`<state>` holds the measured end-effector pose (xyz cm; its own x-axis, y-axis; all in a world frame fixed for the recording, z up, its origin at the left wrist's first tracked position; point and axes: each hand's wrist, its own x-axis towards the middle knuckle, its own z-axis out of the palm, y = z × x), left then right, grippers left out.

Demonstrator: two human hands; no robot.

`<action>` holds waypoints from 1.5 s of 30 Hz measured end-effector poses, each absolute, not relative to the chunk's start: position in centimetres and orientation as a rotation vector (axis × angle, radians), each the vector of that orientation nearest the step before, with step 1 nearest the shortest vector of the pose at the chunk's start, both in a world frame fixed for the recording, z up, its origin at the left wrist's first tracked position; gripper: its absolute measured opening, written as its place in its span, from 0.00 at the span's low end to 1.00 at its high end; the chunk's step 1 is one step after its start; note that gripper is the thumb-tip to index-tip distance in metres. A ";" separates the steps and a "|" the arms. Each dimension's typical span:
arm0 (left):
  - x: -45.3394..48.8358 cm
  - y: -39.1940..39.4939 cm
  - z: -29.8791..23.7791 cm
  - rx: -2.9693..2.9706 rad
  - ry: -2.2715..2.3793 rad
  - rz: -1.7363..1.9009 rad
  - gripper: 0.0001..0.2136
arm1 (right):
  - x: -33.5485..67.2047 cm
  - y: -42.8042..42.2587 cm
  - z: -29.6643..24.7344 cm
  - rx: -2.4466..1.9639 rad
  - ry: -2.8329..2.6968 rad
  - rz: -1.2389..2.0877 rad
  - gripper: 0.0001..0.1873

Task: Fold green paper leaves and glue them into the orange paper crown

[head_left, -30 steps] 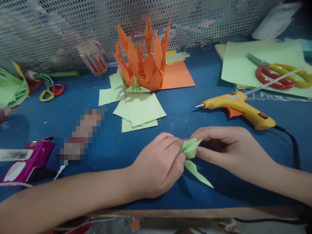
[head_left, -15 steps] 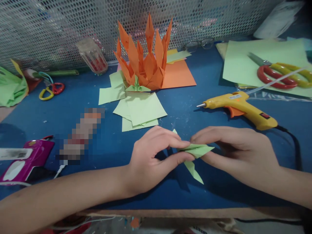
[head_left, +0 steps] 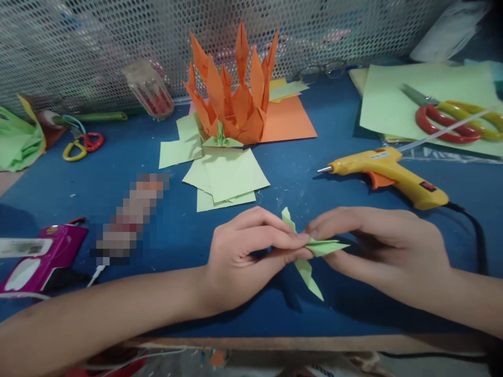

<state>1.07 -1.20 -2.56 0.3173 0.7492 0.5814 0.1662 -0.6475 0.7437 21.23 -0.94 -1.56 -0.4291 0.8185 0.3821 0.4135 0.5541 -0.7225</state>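
Observation:
A small folded piece of light green paper [head_left: 305,273] is held above the front part of the blue table. My left hand [head_left: 251,256] pinches its middle between thumb and fingers. From the right, my right hand [head_left: 385,248] grips it too, thumb below and fingers above, near the pointed end that sticks out to the right. One narrow tip rises behind the fingers and a longer one hangs down toward me. The fold's centre is hidden by my fingertips. Farther back stands an orange folded-paper piece with tall points [head_left: 239,99], a small green folded piece [head_left: 220,137] at its front.
Green paper squares [head_left: 236,175] lie behind my hands. At right rest a yellow glue gun [head_left: 385,170] with its cord and large scissors [head_left: 448,120] on green sheets. Small scissors [head_left: 84,145], a clear jar [head_left: 149,91] and a purple device [head_left: 47,256] are at left.
The green paper has turned slightly in my fingers; its rear tip shows more and its front tip has swung a little left. My left fingers have closed nearer to my right hand.

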 end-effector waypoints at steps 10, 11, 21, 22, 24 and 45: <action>1.3 -1.4 -2.3 2.037 0.844 1.348 0.03 | 21.5 -0.9 -1.7 -1.030 -2.049 0.787 0.04; 1.3 -1.4 -2.3 2.039 0.854 1.349 0.03 | 21.4 -0.9 -1.7 -1.041 -2.048 0.785 0.03; 1.3 -1.4 -2.2 2.056 0.823 1.331 0.03 | 21.6 -0.8 -1.8 -0.980 -2.102 0.770 0.04; 1.3 -1.4 -2.1 2.063 0.823 1.322 0.03 | 21.7 -0.9 -1.8 -0.977 -2.105 0.776 0.04; 1.3 -1.4 -2.1 2.073 0.824 1.298 0.03 | 21.7 -0.8 -1.7 -0.957 -2.099 0.786 0.05; 1.0 -1.1 -2.4 2.076 0.835 1.193 0.06 | 21.6 -0.7 -1.7 -0.888 -2.013 0.846 0.05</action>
<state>0.98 -1.14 -2.44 0.3992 0.7591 0.5143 0.2233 -0.6245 0.7484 21.63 -0.69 -1.73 -0.4653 0.8030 0.3723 0.2962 0.5377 -0.7894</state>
